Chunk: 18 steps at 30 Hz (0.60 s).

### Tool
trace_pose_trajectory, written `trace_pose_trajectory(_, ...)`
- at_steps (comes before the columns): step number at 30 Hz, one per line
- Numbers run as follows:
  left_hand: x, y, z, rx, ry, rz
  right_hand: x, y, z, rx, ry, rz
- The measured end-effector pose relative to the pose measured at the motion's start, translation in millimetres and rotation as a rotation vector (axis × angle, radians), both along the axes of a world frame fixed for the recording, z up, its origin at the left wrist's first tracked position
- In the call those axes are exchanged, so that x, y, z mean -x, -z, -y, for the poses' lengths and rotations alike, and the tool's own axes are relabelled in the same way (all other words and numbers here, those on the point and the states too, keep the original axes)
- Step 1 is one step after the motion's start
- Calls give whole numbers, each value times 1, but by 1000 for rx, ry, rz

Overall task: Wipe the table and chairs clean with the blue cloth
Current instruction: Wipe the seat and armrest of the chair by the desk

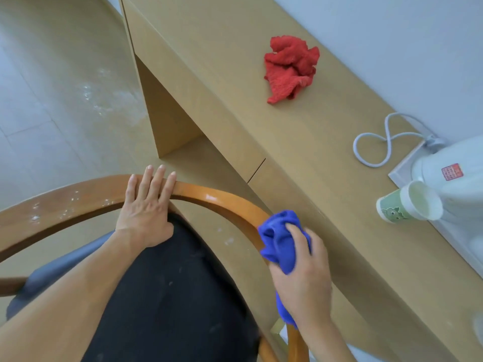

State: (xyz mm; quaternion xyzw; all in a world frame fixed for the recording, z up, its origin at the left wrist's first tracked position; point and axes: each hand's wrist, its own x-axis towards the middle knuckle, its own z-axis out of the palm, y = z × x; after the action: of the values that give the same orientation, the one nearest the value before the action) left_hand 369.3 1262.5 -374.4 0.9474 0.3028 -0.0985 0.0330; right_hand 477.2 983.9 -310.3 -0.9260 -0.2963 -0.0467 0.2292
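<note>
On the near side of the table (300, 142), the right hand (303, 270) closes around the bunched blue cloth (279, 239), pressing it against the right curve of the chair (214, 197) backrest. The left hand (146, 207) lies flat and open on the top of the same rail, holding nothing. White specks dot the rail's left stretch. Farther off, a crumpled red cloth (290, 67) sits on the tabletop.
</note>
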Motion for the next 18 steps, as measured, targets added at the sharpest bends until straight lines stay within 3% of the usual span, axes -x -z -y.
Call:
trace_pose_trajectory(3, 0, -1, 1, -6, 1, -6, 18, 10, 31, -108, 164, -95)
trace_pose_trajectory(6, 1, 0, 2, -26, 8, 1, 18, 15, 26, -57, 177, -36)
trace_pose_trajectory(14, 1, 1, 1, -45, 14, 25, -13, -8, -109, 328, -191, 138)
trace_pose_trajectory(18, 1, -4, -1, -1, 22, 3, -12, -3, -200, 465, -371, -89)
